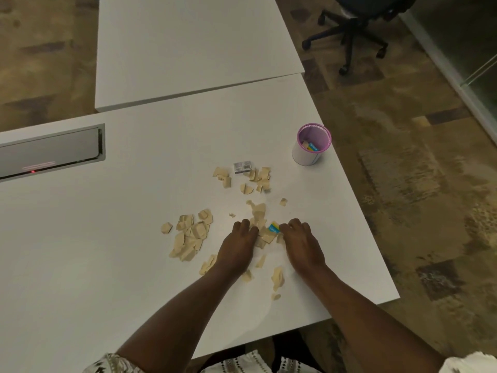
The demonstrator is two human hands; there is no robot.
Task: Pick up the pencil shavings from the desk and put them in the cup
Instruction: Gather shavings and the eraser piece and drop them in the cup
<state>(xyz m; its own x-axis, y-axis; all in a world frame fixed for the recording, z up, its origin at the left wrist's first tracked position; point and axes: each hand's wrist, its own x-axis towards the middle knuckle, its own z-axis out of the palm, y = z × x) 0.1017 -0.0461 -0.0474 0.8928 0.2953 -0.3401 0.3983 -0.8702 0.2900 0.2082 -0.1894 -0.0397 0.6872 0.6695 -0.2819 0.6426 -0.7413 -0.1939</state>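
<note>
Several beige shavings lie scattered on the white desk (107, 238): one heap (191, 235) at the left, another (255, 177) farther back. A smaller pile (265, 234) with a blue and yellow scrap (274, 228) lies between my two hands. My left hand (239, 243) rests palm down at the pile's left side, fingers curled onto the pieces. My right hand (301, 243) lies at its right side, fingertips touching the blue scrap. A white cup with a pink rim (312, 145) stands upright at the back right, some pieces inside it.
A small grey barcode box (242, 167) lies behind the far shavings. A metal cable hatch (51, 149) is set into the desk at the left. The desk's right edge runs close to the cup. An office chair (355, 30) stands on the carpet beyond.
</note>
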